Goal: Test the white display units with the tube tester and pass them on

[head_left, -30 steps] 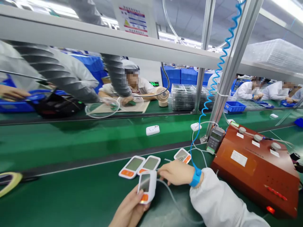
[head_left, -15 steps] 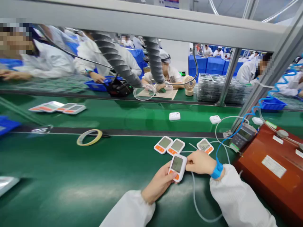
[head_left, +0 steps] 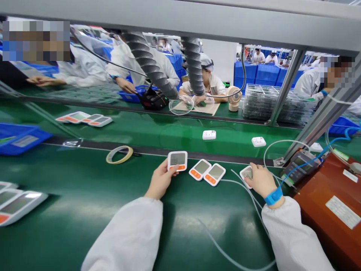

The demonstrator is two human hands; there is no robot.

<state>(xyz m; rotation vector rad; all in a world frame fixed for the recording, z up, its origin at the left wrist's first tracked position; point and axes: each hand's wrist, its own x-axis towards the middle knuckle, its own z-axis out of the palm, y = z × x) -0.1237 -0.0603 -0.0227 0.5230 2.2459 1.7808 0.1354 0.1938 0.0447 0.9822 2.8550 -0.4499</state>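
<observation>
Head view showed a white device (head_left: 177, 159) with orange buttons lifted above the green bench (head_left: 113, 210), its lower edge pinched between the left hand's (head_left: 160, 180) thumb and fingers. Just beside it, two similar devices (head_left: 207, 172) lay touching. Farther right, the right hand (head_left: 262, 181), wearing a blue wrist strap (head_left: 273, 196), gripped another device (head_left: 247, 176) near clear tubing (head_left: 239, 183). A tape roll (head_left: 119, 154) lay left of the lifted device.

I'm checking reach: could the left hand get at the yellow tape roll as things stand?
Probably yes: the tape roll lies to the left of the left hand, with nothing seen between them. That hand holds a white device, though, so it may need freeing first.
</observation>
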